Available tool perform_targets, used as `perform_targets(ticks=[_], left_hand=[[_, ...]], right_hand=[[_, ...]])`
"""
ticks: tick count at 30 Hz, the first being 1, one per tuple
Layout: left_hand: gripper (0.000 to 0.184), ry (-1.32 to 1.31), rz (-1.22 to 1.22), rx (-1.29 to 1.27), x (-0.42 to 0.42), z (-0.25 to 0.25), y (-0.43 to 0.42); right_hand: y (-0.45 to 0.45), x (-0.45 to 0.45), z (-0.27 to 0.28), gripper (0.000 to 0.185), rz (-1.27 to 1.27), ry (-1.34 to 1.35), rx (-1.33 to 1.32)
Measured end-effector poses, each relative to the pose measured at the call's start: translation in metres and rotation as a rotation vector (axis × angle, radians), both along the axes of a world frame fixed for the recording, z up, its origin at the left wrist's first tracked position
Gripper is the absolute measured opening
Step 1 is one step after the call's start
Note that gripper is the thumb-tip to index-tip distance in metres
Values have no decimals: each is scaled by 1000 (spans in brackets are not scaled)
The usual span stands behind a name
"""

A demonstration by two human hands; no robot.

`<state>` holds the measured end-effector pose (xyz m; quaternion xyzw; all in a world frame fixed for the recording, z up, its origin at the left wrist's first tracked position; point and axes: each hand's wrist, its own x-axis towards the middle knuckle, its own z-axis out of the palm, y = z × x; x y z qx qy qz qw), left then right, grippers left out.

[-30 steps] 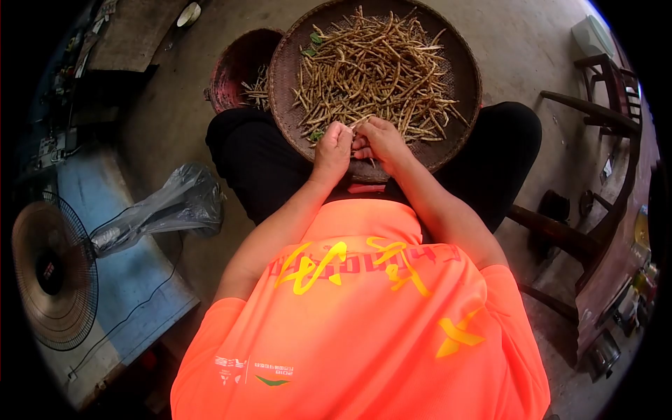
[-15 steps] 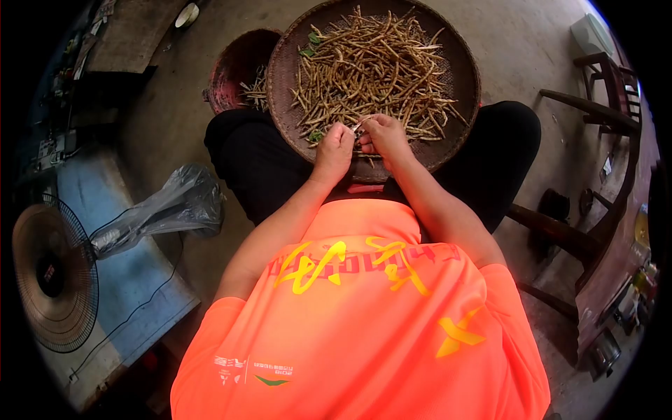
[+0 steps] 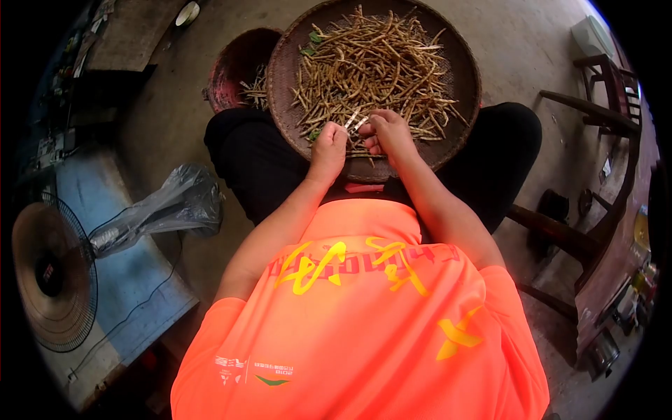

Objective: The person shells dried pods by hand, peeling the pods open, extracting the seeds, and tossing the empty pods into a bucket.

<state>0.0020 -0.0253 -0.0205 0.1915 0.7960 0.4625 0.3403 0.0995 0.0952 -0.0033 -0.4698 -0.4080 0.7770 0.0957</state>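
left hand point(image 3: 329, 145) pinches a pale pod strip point(image 3: 351, 117); right hand point(image 3: 393, 138) pinches a second strip point(image 3: 361, 124) just beside it. both are over the woven tray point(image 3: 460, 70), presumably to catch bits. heaped dry pods point(image 3: 378, 70) lie there, across the lap point(image 3: 502, 143), evidently for reach.

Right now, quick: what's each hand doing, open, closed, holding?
Left hand: closed, pinching a pale strip.
Right hand: fingers curled, second pale strip at the fingertips; cannot tell whether it's gripped.
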Motion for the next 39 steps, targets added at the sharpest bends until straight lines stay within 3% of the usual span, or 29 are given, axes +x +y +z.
perform_targets(ticks=[4,6,15,20,26,28,31,33,39], left_hand=[[18,2,-2,43,0,2,0],[17,178,-78,96,1,0,1],[16,120,-70,145,1,-3,1],[15,96,-38,174,0,-4,1],[14,35,1,177,-4,-7,0],[14,43,-9,196,-3,0,2],[13,-113,-57,201,4,18,4],[15,-411,-43,193,7,26,6],[15,-518,-88,228,3,29,7]], right_hand=[[-5,0,-5,25,175,53,-19],[-10,0,-8,23,276,142,-10],[-7,-1,0,16,256,190,-90],[-3,-2,-4,20,239,264,-110],[2,1,6,29,284,151,-52],[2,0,8,26,282,180,-143],[-1,-1,2,24,220,266,-125],[0,-1,-1,23,206,252,-118],[4,2,5,23,193,238,-50]])
